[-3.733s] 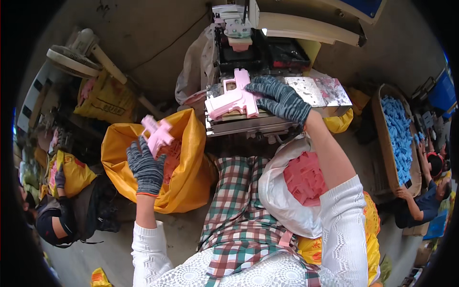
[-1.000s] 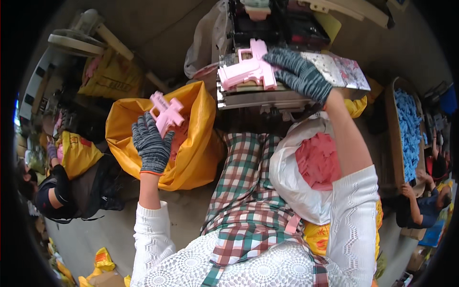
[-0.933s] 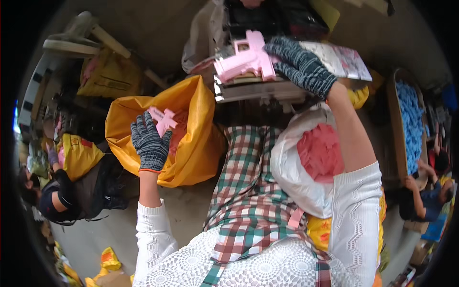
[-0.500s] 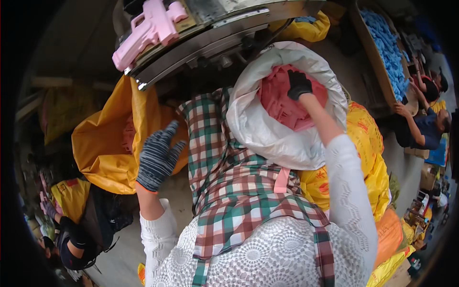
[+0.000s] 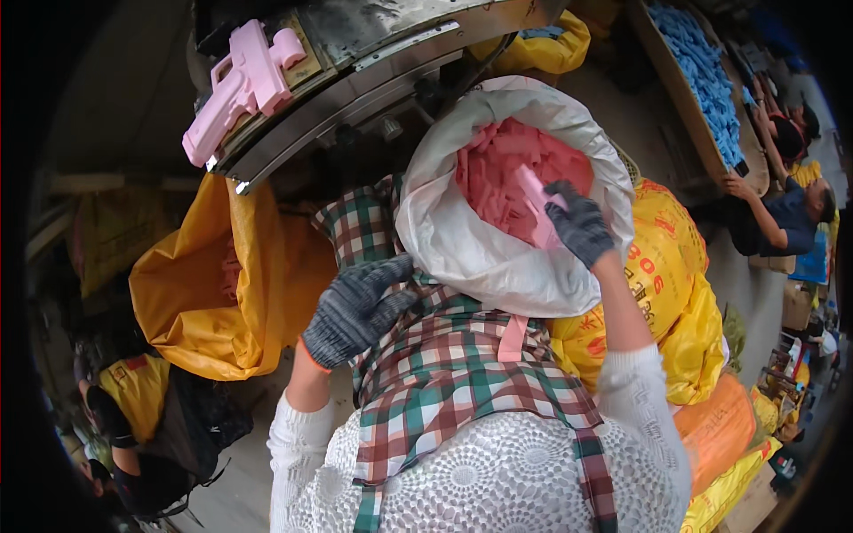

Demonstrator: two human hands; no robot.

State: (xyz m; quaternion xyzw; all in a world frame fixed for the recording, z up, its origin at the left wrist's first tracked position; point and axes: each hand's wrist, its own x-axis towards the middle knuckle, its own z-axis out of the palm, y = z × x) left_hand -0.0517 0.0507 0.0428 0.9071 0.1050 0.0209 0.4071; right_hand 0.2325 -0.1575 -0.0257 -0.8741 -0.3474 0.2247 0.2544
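Observation:
My right hand (image 5: pixel 579 224), in a dark grey glove, grips a pale pink plastic toy pistol part (image 5: pixel 536 197) over the mouth of a white woven sack (image 5: pixel 489 271). Darker pink plastic pieces (image 5: pixel 498 164) fill that sack. My left hand (image 5: pixel 360 309), gloved in striped grey, hovers above my checked apron (image 5: pixel 444 373) near the sack's left side. Its fingers are stretched out and hold nothing. On the metal machine table (image 5: pixel 382 40) at the upper left lies a pink toy pistol (image 5: pixel 244 84), apart from both hands.
An orange-yellow sack (image 5: pixel 191 306) with some pink pieces gapes on the left. Full yellow sacks (image 5: pixel 680 275) and an orange sack (image 5: pixel 715 431) stand at my right. Farther right, people (image 5: pixel 782 213) work beside a long tray (image 5: pixel 680 98) of blue pieces. Another person (image 5: pixel 133 444) is at lower left.
My right hand has drawn back toward me from among the pieces and now has the pale pink part in it. My left hand has moved right, from beside the yellow sack to above my lap.

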